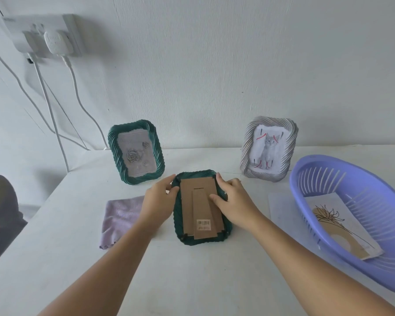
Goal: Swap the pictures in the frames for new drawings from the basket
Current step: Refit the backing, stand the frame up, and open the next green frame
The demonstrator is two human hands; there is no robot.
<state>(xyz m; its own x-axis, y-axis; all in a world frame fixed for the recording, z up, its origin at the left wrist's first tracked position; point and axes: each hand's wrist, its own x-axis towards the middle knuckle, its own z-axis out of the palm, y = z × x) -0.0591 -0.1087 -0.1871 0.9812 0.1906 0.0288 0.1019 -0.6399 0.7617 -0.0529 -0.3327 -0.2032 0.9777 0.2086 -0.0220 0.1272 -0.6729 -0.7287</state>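
Note:
A green frame (180,226) lies face down on the white table (192,270), its brown cardboard back (202,215) and stand facing up. My left hand (156,199) grips the frame's upper left edge, thumb on the rim. My right hand (234,201) holds the upper right edge, its thumb pressing on the cardboard back. A second green frame (136,151) with a rose picture stands behind on the left. A silver frame (269,148) with a cat picture stands behind on the right. The lilac basket (333,179) at the right holds a plant drawing (335,222).
A lilac cloth (121,217) lies left of the face-down frame. A white sheet (281,208) lies between the frame and the basket. A wall socket (43,35) with white cables hangs at upper left. A dark object (0,213) sits past the table's left edge.

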